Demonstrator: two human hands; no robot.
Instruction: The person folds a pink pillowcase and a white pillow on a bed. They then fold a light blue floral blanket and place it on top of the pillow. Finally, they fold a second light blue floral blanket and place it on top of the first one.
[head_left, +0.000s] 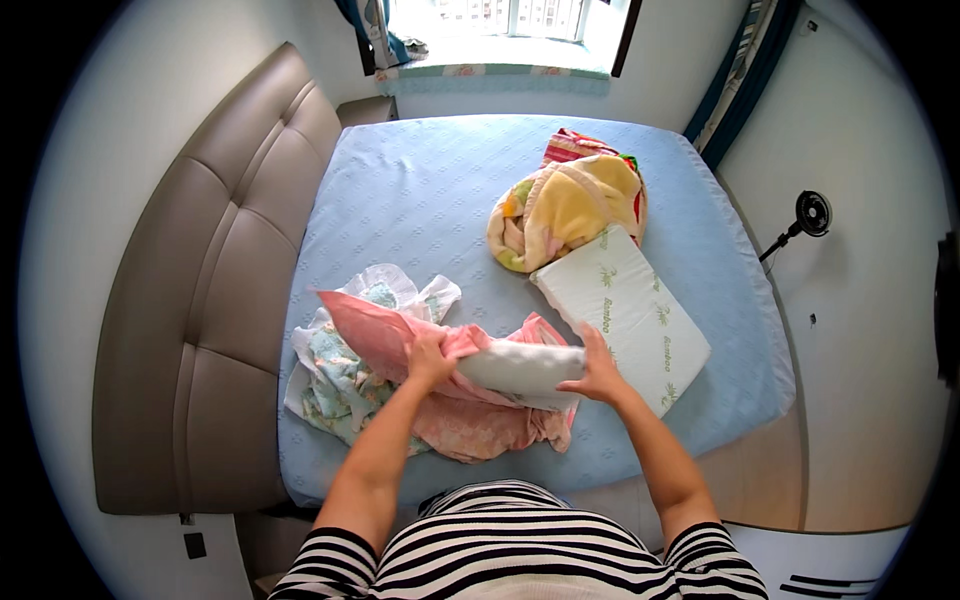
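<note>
My left hand grips the edge of a pink pillowcase, which is drawn partly around a white pillow. My right hand holds the bare right end of that pillow, thumb and fingers on opposite sides of it. Beneath lies more pink patterned fabric. To the left is a crumpled floral cloth with white ruffles. A second white pillow with green bamboo print lies flat just right of my right hand, its upper corner against a yellow blanket.
All of this lies on a bed with a light blue fitted sheet. A brown padded headboard borders it on the left. A window sill is beyond the far edge, and a black fan stands at the right by the wall.
</note>
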